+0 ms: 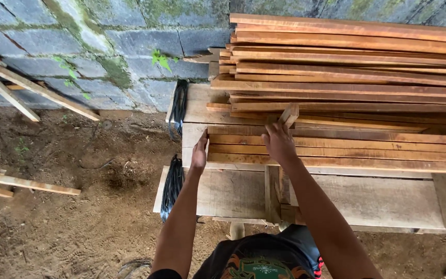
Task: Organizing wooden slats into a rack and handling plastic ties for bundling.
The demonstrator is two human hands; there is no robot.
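Observation:
A pile of long reddish-brown wooden slats (347, 82) lies across a rough plank workbench (388, 199). My left hand (199, 152) is flat against the left ends of the front slats (336, 147), fingers straight. My right hand (279, 142) rests on top of the front slats and grips a short wooden block (288, 114) that stands up from the pile.
A mossy concrete block wall (104, 46) runs behind the bench. Black cables (172, 181) hang over the bench's left end. Loose wooden strips (32, 88) lean on the wall at left, and more strips (21, 182) lie on the dirt ground (78, 222).

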